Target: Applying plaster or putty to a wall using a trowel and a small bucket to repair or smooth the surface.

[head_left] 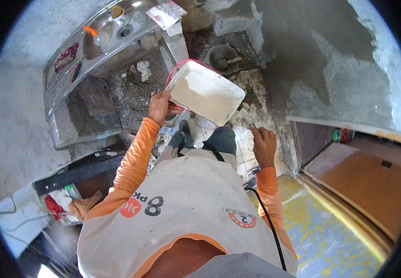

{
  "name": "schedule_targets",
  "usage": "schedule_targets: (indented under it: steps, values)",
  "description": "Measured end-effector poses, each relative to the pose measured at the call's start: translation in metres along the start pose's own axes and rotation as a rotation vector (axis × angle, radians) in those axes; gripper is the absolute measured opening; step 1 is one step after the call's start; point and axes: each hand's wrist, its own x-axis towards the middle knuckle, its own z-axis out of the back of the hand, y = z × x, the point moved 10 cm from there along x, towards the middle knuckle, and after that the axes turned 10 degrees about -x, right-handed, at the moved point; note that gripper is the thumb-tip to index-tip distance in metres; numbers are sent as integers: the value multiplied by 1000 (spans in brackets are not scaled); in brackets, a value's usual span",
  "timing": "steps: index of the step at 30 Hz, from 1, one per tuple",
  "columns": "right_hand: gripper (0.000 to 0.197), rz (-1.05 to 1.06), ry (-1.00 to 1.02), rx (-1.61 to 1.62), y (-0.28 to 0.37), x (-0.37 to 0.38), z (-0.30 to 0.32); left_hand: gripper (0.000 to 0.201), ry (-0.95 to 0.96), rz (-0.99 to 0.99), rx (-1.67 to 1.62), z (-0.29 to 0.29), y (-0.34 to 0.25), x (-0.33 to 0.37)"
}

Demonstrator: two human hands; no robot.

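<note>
Rubble (pixel 135 90) beyond tilted white bucket (pixel 205 92), below sink (pixel 103 34)

Bright daylight, sharp centre, fisheye-bent edges, dark rim

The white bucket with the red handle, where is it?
In the head view, the white bucket is tilted at upper centre, held by the left hand above the person's knees, with the steel sink to its upper left.

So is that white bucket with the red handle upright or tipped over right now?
Tipped. The white bucket is tilted, its flat side facing the camera, held at the red handle by the left hand. Contents cannot be seen.
</note>
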Motion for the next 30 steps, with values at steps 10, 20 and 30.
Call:
schedule_targets:
  steps: [10, 20, 30]
  values:
    - [36, -801, 60, 432, -230, -22, -61, 34, -345, -85, -264, -29, 16, -47]
    - [45, -439, 392, 857, -162, 166, -162, 35, -580, -140, -357, 10, 54, -109]
    - [75, -232, 422, 775, 45, 512, -167, 37, -619, -60, -339, 74, 72, -91]
